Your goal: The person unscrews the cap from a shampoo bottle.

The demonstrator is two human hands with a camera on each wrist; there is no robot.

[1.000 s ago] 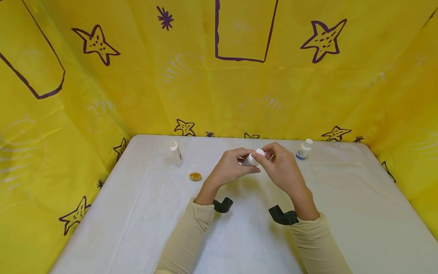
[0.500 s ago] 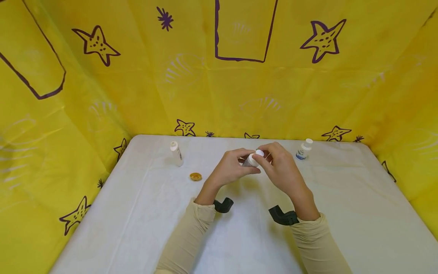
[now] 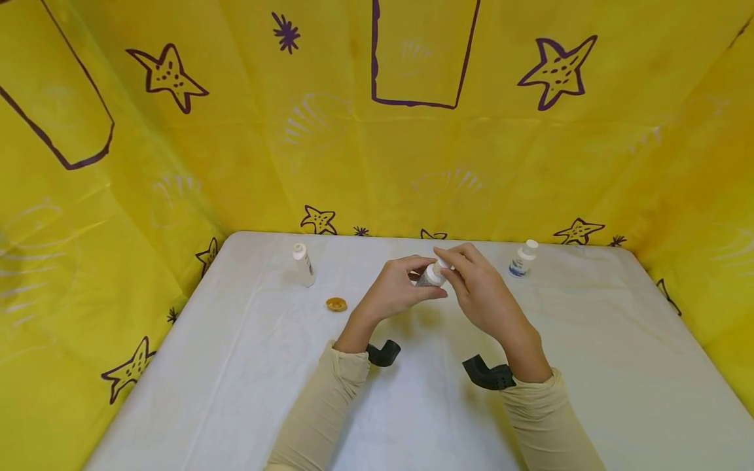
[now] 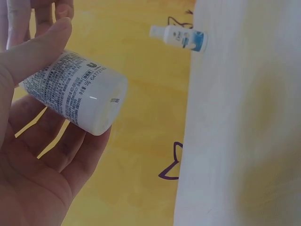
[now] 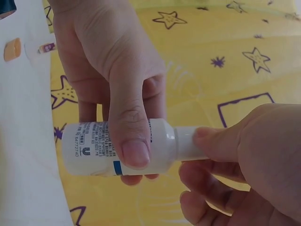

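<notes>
A small white plastic bottle with a printed label (image 5: 117,148) is held lying sideways above the white-covered counter (image 3: 589,366), gripped around its body by the curled thumb and fingers of the left hand (image 3: 393,291). Its white cap (image 5: 187,143) is pinched by the thumb and fingertips of the right hand (image 3: 480,291), though the cap is largely hidden there. Beyond the right grip a white bottle with a blue label (image 3: 521,258) stands, and beyond the left grip a slim white bottle (image 3: 303,264) and a small round gold lid (image 3: 336,303) are seen.
</notes>
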